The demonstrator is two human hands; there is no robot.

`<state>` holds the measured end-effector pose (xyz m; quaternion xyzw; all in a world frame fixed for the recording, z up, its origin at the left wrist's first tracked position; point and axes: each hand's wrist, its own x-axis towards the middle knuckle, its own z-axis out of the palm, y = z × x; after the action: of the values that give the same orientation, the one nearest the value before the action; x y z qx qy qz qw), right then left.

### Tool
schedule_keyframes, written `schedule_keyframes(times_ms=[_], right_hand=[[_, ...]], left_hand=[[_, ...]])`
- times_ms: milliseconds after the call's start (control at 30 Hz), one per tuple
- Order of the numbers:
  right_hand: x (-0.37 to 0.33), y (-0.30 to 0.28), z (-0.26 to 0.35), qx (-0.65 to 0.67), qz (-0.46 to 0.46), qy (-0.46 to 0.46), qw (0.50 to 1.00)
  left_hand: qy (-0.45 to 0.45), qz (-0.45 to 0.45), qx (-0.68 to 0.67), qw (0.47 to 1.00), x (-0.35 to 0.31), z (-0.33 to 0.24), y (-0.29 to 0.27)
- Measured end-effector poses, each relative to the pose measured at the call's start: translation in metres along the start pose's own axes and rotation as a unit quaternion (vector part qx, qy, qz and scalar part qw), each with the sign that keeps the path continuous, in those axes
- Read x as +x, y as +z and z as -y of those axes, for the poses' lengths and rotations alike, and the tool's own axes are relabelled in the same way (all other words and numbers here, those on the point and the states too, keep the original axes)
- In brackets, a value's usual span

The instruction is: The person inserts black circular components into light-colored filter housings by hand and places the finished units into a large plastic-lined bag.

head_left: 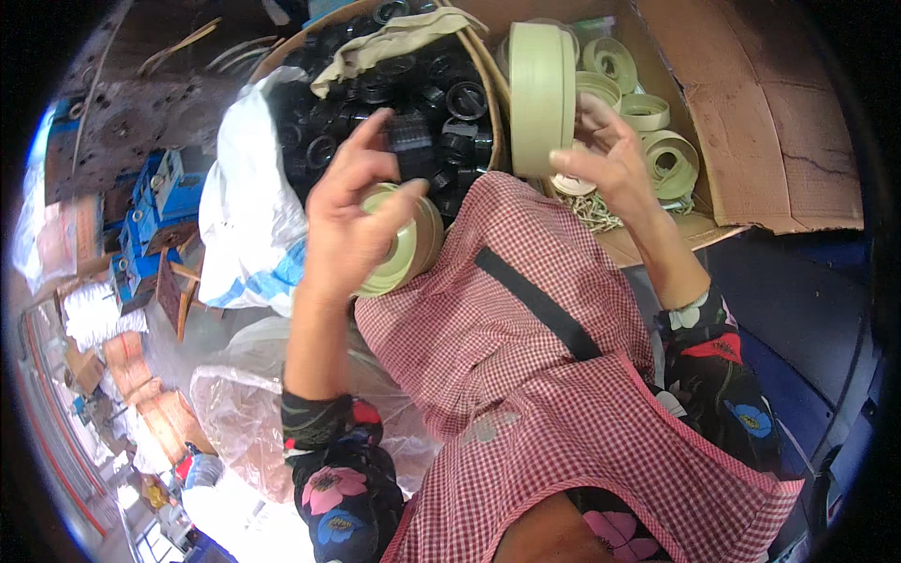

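Observation:
My left hand (352, 211) is raised by the black parts, its thumb and index finger curved round a blurred black ribbed part (409, 136). Just beneath it, a pale green spool-like piece (422, 246) lies on its side against my checked apron, partly covered by the hand. A wide pale green ring (542, 98) stands on edge at the front of the carton. My right hand (608, 155) grips its right side, thumb near the lower rim and fingers bent behind; the exact contact is blurred.
Many black round parts (466, 100) fill a lined container, with a strip of beige cloth (399, 42) over them. A cardboard carton (760, 113) holds several pale green rings (670, 164) and small metal pieces (593, 214). A white sack (251, 202) and clear plastic (244, 385) lie left.

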<state>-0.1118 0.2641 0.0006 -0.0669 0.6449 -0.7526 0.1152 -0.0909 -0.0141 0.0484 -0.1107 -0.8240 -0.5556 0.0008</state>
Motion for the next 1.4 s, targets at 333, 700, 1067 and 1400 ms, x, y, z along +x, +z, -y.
schedule_keyframes(times_ms=[333, 700, 1067, 1400], right_hand=[[-0.043, 0.059, 0.025, -0.064, 0.227, -0.168, 0.957], [-0.042, 0.064, 0.030, -0.154, 0.212, -0.291, 0.920], [0.010, 0.049, 0.013, -0.031, 0.145, 0.095, 0.984], [0.035, -0.077, -0.282, -0.586, 0.048, 0.298, 0.752]], left_hand=[[-0.105, -0.038, -0.181, 0.977, -0.063, -0.048, 0.031], [-0.261, 0.039, -0.222, 0.939, -0.072, -0.050, 0.010], [-0.139, 0.078, 0.025, 0.987, -0.052, -0.051, -0.049], [-0.230, 0.126, 0.427, 0.865, -0.058, 0.041, -0.041]])
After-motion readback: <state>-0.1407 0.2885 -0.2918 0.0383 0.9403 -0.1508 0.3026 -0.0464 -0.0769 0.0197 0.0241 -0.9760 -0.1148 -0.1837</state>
